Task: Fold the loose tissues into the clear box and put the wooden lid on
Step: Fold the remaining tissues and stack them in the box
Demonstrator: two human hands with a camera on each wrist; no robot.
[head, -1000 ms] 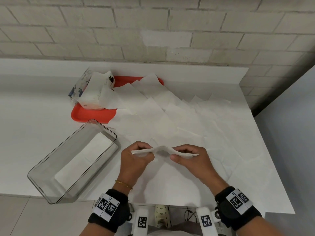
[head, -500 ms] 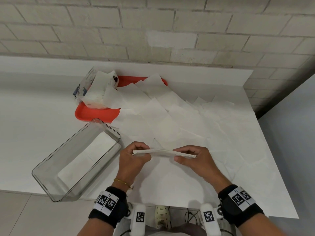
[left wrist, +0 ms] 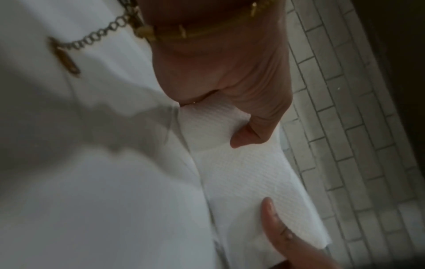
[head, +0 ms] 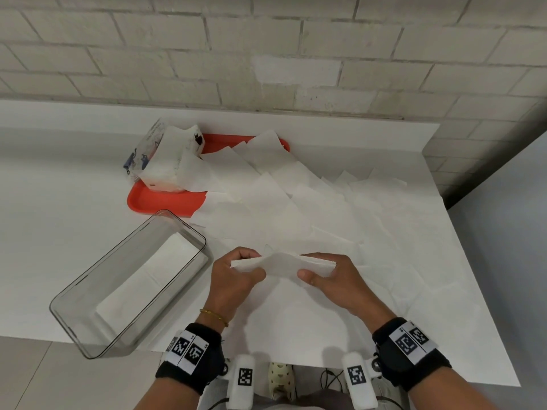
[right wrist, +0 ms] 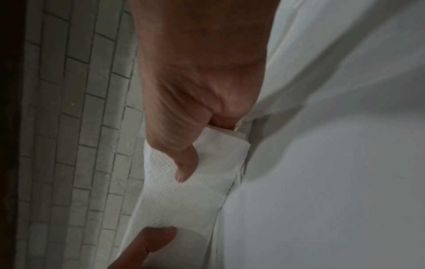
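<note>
Pinching opposite ends of a folded tissue (head: 281,266), both hands hold it just above the white surface (head: 59,208), near its front edge. The left hand (head: 236,281) has its thumb on the near face and its fingers curled behind the left end; the right hand (head: 334,281) grips the right end the same way, thumb toward the camera. The wrist views confirm it: the left thumb (left wrist: 248,134) and the right thumb (right wrist: 186,169) each press on the embossed paper, with the other hand's thumb tip showing farther along the strip. To the left of the hands stands the clear box (head: 88,347), angled with one corner hanging over the front edge, a flat stack of folded tissues (head: 148,279) lying on its bottom. Behind the hands, loose tissues (head: 266,196) are spread overlapping across the surface, reaching onto a red tray (head: 159,199). On the tray's left part sits an opened tissue pack (head: 165,161) with a printed wrapper. A brick wall (head: 266,54) runs behind the surface. A thin gold bracelet (head: 214,315) circles the left wrist.
</note>
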